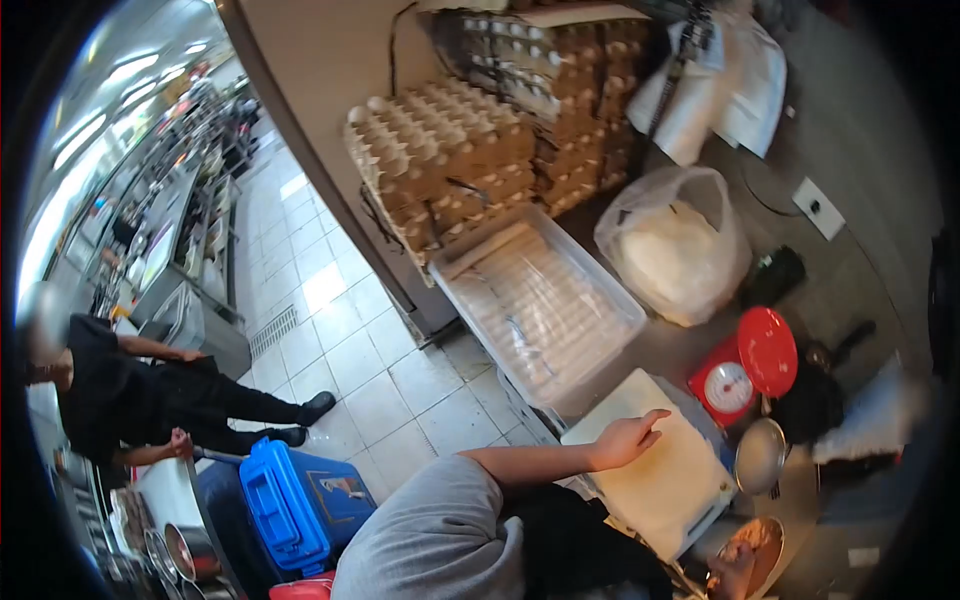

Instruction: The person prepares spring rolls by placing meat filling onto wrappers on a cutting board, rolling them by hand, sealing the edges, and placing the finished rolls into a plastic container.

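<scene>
My left hand (pixel 628 440) is over the white cutting board (pixel 650 485), its index finger stretched out and nothing held. At the bottom right, my right hand (pixel 733 572) is at a round dish of orange-brown food (pixel 768 548), its fingers curled together; what they hold is too small to tell. Beyond the board stands a red kitchen scale (pixel 725 388) with a round red pan (pixel 768 352). A round metal strainer or pan (pixel 761 455) lies beside the board's right edge.
A clear plastic tub (pixel 540 310) sits past the board, with stacked egg trays (pixel 440 150) behind. A plastic bag of white stuff (pixel 672 245) is to its right. At left, a person in black (pixel 110 385) stands near a blue bin (pixel 300 500).
</scene>
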Demonstrator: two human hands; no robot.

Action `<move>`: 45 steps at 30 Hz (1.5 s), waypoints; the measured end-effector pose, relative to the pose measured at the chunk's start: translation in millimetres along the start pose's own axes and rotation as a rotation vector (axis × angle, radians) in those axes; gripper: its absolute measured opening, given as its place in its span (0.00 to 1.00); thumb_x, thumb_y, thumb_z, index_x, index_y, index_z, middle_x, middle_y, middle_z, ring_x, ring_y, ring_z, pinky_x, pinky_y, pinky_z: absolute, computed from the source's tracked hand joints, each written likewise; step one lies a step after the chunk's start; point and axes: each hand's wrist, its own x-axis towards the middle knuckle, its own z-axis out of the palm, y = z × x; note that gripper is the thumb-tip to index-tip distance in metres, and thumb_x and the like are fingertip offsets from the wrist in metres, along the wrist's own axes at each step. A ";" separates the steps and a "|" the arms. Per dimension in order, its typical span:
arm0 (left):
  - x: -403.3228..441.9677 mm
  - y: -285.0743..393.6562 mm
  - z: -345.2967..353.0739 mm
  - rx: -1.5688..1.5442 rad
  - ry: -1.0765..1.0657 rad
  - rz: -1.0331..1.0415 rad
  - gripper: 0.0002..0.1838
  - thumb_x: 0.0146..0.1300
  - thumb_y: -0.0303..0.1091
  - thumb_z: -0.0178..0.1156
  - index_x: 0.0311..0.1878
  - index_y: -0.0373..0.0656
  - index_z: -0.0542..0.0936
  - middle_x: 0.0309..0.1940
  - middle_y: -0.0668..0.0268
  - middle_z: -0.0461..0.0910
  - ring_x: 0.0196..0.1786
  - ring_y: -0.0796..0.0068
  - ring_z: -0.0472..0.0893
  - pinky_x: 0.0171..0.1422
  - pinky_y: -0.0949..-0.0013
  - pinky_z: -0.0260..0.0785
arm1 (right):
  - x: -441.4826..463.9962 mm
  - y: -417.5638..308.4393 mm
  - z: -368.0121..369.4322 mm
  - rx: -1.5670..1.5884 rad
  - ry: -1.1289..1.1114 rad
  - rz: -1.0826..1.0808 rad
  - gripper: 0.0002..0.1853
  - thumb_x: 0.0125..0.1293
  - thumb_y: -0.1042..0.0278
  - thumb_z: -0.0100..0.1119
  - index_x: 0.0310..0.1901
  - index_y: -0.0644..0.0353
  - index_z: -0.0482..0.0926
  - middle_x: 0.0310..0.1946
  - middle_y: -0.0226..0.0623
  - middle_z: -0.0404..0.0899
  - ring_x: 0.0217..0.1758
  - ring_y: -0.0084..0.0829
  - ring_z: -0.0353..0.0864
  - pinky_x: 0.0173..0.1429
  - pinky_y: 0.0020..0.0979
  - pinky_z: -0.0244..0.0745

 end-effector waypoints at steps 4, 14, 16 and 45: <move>-5.4 -14.4 -27.8 0.047 0.061 0.037 0.23 0.68 0.38 0.53 0.66 0.51 0.65 0.32 0.56 0.79 0.37 0.52 0.80 0.44 0.56 0.72 | 18.8 10.4 -15.7 -0.268 -0.068 -0.045 0.23 0.60 0.74 0.62 0.58 0.60 0.71 0.42 0.30 0.73 0.45 0.27 0.71 0.46 0.28 0.69; -0.1 -39.8 -16.9 0.088 -0.001 0.203 0.24 0.68 0.38 0.53 0.66 0.48 0.64 0.39 0.54 0.78 0.43 0.52 0.78 0.50 0.54 0.71 | 48.9 -136.8 -4.4 0.061 0.214 -0.005 0.22 0.61 0.72 0.63 0.58 0.58 0.72 0.42 0.31 0.76 0.44 0.30 0.74 0.47 0.32 0.70; 0.3 -41.6 -17.8 0.067 -0.032 0.133 0.24 0.68 0.38 0.53 0.66 0.49 0.64 0.39 0.54 0.78 0.43 0.52 0.78 0.50 0.54 0.70 | 55.2 -160.1 -2.7 0.175 0.255 0.015 0.22 0.61 0.72 0.63 0.58 0.58 0.73 0.42 0.32 0.76 0.44 0.31 0.74 0.48 0.32 0.71; 4.3 -36.3 -33.8 -0.133 0.038 0.007 0.25 0.64 0.34 0.62 0.64 0.41 0.69 0.27 0.64 0.77 0.26 0.68 0.78 0.33 0.66 0.70 | 226.8 -301.0 65.7 -0.438 0.353 -0.296 0.33 0.47 0.82 0.64 0.58 0.58 0.66 0.42 0.45 0.79 0.47 0.42 0.82 0.49 0.34 0.77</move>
